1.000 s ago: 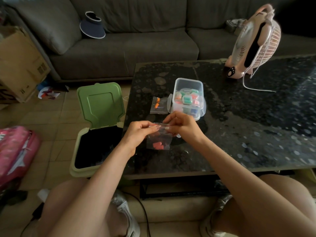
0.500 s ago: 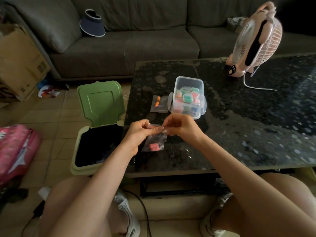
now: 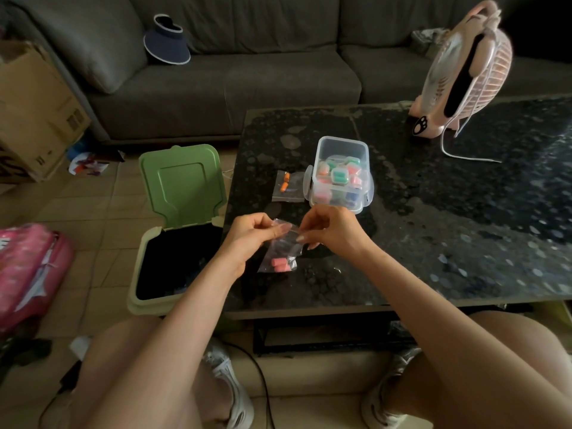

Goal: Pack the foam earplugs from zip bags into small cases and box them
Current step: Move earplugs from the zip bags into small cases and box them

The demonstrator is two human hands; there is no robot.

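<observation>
Item one: a small clear zip bag (image 3: 280, 253), held above the near part of the dark speckled counter (image 3: 433, 230). We note pink foam earplugs (image 3: 280, 264) lying at its bottom. Our left hand (image 3: 250, 235) pinches the bag's top edge on one side and our right hand (image 3: 335, 233) pinches it on the other. The fingers (image 3: 280, 231) of both are curled and closed on the plastic, the hands near each other but apart. We cannot tell whether the seal is parted.

Item two: a second zip bag (image 3: 289, 191), flat on the counter, holding orange earplugs (image 3: 284, 183), just beside the left wall of item three.

Item three: a clear plastic box (image 3: 340, 150), open-topped, standing on the counter beyond our hands and filled with small cases (image 3: 339, 175) in green, pink and orange.

Other holdings:
- a pink fan (image 3: 464, 72) at the counter's far side
- a green bin (image 3: 182, 184), lid raised, on the floor to our left
- a grey sofa (image 3: 247, 82) carrying a navy visor (image 3: 167, 41)
- a cardboard carton (image 3: 34, 113)
- a pink bag (image 3: 28, 267)
</observation>
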